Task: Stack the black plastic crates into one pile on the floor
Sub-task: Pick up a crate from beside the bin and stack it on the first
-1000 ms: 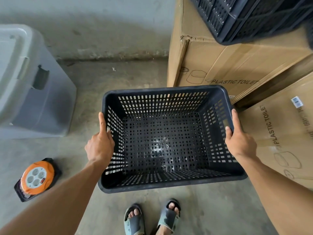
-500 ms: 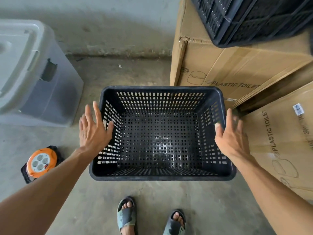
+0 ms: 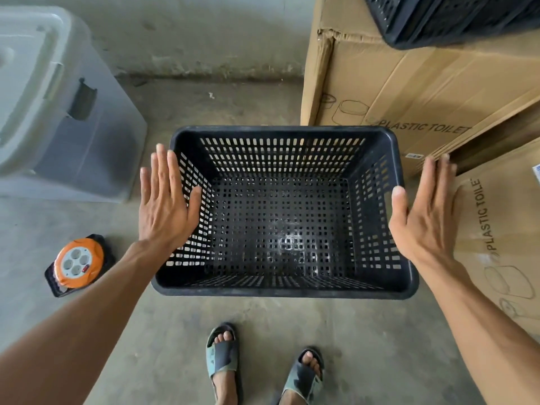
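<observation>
Now my left hand (image 3: 163, 200) and right hand (image 3: 420, 211) hover flat and empty beside the black crate (image 3: 280, 217) between them. Its long axis spans hand to hand; more crates (image 3: 455, 19) sit beyond my right hand.

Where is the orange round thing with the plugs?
The orange cord reel lies on the floor at lower left, beside the left arm, in front of the grey bin.

Left: translucent grey plastic storage bin (image 3: 58, 118), lidded.
Floor: orange round cable reel (image 3: 78, 263).
Right: brown cardboard boxes (image 3: 423, 92) printed "PLASTIC TOILET".
</observation>
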{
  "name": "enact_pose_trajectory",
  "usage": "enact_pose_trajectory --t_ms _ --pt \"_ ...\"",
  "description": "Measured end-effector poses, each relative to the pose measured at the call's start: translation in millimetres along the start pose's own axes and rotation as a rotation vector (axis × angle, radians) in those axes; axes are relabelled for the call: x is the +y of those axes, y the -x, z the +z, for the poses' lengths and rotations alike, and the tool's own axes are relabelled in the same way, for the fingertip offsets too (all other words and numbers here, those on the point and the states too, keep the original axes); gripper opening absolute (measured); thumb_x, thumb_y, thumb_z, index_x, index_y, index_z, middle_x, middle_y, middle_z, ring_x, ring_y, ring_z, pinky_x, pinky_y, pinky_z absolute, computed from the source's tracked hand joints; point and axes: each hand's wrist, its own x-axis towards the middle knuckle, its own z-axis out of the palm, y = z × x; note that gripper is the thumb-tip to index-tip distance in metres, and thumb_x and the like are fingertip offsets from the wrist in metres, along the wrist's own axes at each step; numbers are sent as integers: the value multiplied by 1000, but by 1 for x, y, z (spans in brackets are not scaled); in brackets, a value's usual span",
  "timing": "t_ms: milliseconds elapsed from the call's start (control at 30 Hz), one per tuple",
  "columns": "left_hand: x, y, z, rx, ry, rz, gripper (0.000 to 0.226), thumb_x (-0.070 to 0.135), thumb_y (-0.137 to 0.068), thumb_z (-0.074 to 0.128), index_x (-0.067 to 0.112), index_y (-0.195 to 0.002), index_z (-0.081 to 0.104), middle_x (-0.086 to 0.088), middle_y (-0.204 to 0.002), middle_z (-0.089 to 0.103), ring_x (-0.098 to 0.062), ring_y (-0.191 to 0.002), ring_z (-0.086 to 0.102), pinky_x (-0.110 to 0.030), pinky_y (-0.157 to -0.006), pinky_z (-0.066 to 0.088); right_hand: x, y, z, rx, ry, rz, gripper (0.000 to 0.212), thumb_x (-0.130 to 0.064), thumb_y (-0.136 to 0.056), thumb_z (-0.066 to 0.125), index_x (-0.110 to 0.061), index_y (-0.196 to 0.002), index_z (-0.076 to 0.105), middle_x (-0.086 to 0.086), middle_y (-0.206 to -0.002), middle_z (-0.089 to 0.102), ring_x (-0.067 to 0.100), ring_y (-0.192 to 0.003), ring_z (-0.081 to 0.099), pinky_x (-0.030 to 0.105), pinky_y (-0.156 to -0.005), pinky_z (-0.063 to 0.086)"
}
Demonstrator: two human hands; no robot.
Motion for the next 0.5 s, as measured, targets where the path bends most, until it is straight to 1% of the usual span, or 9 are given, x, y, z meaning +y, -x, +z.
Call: enact_pose_trajectory --t_ms 67,133,200,233,300,367,400,467,500 --pt "-4 11 14 -159 -116 19 76 49 -103 25 5 -158 -4 -11 -165 -13 -30 -151 -14 -52 -123 6 1 13 8 -167 21 41 69 -41 -103 37 -11 -159 8 25 -162 15 41 -149 16 60 -118 16" --pt "-9 10 18 -212 -167 7 80 50 -101 30 3 -157 -2 -12 -165 -14 -32 -150 -17 -50 -123 5 -1 11 9 -222 28 76 68 -31 -102 45 -9 -158 13 28 -157 26 48 -138 32 60 -111 28" --pt "-11 8 12 -278 -176 30 91 55 -96 38 2 -157 -4 -13 -163 -19 -34 -148 -23 -49 -122 2 -6 13 2 -229 88 85 69 -31 -101 47 -10 -158 13 29 -147 38 51 -117 48 56 -97 40" --pt "-13 3 9 -342 -180 41 98 58 -92 42 2 -157 -6 -12 -162 -25 -35 -145 -29 -50 -122 1 -6 11 -1 -253 105 82 71 -33 -101 46 -12 -158 10 28 -141 42 49 -108 52 52 -89 44" --pt "-13 -7 -4 -571 -176 10 107 60 -88 51 7 -157 -11 -10 -156 -39 -37 -140 -38 -55 -121 2 -8 7 -10 -401 97 180 77 -41 -101 43 -21 -158 -4 24 -137 44 42 -101 57 45 -80 47" --pt "-9 -13 -22 -789 -178 -21 103 58 -90 53 14 -158 -12 -6 -155 -41 -39 -141 -35 -57 -119 7 -9 5 -19 -582 46 279 80 -49 -100 39 -29 -156 -15 21 -148 37 40 -112 57 45 -86 50" --pt "-5 -13 -32 -861 -166 -41 101 56 -91 53 17 -158 -12 -6 -157 -38 -41 -143 -29 -57 -118 10 -10 5 -27 -643 10 305 81 -52 -100 37 -31 -156 -17 19 -156 30 39 -123 53 47 -94 49" --pt "8 -3 -56 -952 -141 -69 98 55 -92 52 21 -158 -12 -9 -160 -29 -41 -148 -17 -57 -119 13 -15 9 -51 -724 -15 291 78 -59 -98 34 -36 -157 -13 14 -166 8 39 -144 30 54 -111 35" --pt "17 6 -67 -975 -156 -53 98 55 -92 51 23 -158 -13 -12 -162 -25 -40 -149 -13 -57 -119 12 -18 13 -64 -760 -8 268 76 -63 -97 33 -42 -156 -10 12 -167 -1 40 -148 22 56 -114 29"
